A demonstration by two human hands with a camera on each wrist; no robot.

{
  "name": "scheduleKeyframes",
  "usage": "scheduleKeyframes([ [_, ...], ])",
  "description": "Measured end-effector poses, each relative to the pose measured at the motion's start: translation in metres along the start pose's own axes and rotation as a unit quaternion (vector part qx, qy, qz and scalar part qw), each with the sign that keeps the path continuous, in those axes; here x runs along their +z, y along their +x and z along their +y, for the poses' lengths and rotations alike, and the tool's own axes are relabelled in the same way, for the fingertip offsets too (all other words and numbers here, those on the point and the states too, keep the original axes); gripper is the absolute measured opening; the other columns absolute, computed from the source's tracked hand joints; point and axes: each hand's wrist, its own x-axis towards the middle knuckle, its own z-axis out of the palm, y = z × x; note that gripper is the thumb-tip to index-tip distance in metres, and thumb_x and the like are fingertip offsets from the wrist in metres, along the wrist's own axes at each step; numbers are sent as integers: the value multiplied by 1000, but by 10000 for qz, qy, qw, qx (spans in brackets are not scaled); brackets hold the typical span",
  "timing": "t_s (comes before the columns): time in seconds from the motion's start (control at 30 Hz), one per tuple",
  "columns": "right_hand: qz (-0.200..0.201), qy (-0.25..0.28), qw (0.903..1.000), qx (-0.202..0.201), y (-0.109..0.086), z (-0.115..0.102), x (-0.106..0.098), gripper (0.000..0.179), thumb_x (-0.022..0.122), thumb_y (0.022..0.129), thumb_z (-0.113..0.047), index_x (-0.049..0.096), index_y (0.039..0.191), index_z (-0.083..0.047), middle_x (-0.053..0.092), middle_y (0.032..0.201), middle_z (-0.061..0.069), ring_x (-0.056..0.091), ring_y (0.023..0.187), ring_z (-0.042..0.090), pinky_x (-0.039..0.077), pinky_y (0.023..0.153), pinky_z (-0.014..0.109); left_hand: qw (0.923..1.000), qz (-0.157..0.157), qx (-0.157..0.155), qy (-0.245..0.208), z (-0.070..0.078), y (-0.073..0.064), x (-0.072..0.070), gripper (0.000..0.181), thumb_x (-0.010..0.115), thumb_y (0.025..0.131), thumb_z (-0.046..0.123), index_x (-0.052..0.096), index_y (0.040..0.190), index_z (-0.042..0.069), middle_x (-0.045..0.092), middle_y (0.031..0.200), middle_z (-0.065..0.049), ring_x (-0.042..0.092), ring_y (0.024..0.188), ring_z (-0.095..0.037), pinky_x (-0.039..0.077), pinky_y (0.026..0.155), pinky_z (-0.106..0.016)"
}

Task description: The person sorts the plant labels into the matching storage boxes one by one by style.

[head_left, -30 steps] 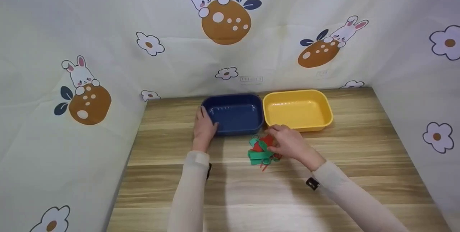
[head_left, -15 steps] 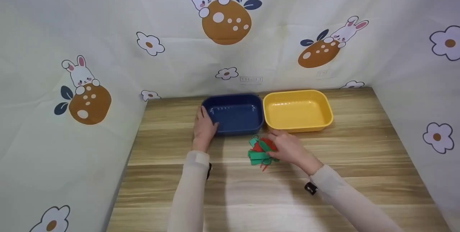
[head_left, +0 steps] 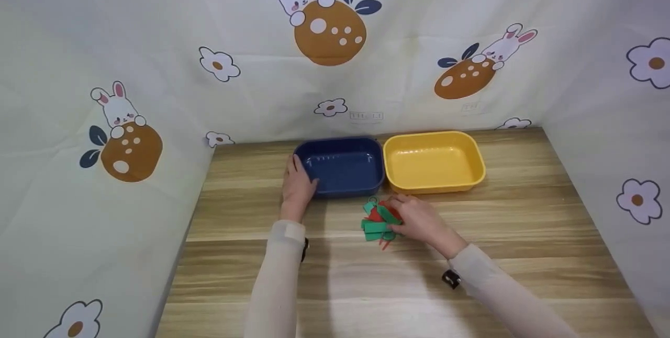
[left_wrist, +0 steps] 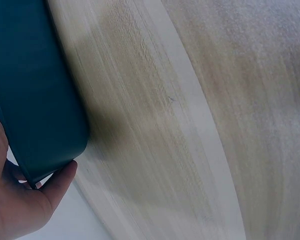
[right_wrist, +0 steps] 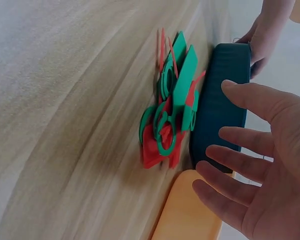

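My left hand (head_left: 298, 187) is gripping the blue bin (head_left: 343, 173) at its near left corner, thumb and fingers wrapping round the wall. My right hand (head_left: 419, 219) is reaching over the right side of the pile (head_left: 378, 226), fingers parted and slack; no piece is showing in its grip, and I cannot tell whether a fingertip is touching. My hands are staying apart, the pile lying on the table (head_left: 335, 285) between them, just in front of where the blue bin and the yellow bin (head_left: 434, 165) are meeting.

The pieces are looking thin and flat, so I am judging them very light. The green strips (right_wrist: 184, 82) are lying straight, which is suggesting some stiffness; whether they are foam or hard plastic I cannot tell. The thin red prongs (right_wrist: 162, 50) are sticking out at one end and seeming the likeliest to bend or snap, so I am counting them out as handles. The green rings (right_wrist: 144, 125) are overlapping red pieces (right_wrist: 152, 155) and could be snagging. A strip's raised edge is offering the surest pinch, with thumb and forefinger on its broad faces.
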Motion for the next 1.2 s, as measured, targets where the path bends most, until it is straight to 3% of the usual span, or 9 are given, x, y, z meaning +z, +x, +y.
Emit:
scheduleKeyframes([
  [0.2,57,49,10000,-5,0,2,7,53,83,80,-32,67,122,-2,64,131,18,66,110,35,56,90,50,10000,26,8,-83,1,-1,0,90,67,95,26,10,158,-4,11,165,-24,26,149,-42,37,116,-47],
  [0.6,-194,139,9985,498,1,3,17,51,81,83,-30,67,122,-1,60,135,22,64,112,37,54,95,50,9999,-37,14,-155,0,-1,-1,90,67,96,25,8,158,-3,9,166,-23,21,151,-41,31,121,-47],
  [0.97,194,24,9977,650,2,1,27,46,83,80,-29,70,113,2,64,119,18,66,96,32,56,87,48,9999,10,49,-107,-1,0,0,89,66,96,25,9,158,-4,10,165,-24,25,150,-42,33,119,-48],
  [1.2,408,-101,9969,660,1,0,30,42,85,79,-24,70,107,3,63,125,21,69,92,36,58,82,47,9999,6,-8,-165,0,0,0,91,68,95,24,9,158,-3,11,165,-24,27,148,-44,33,119,-48],
])
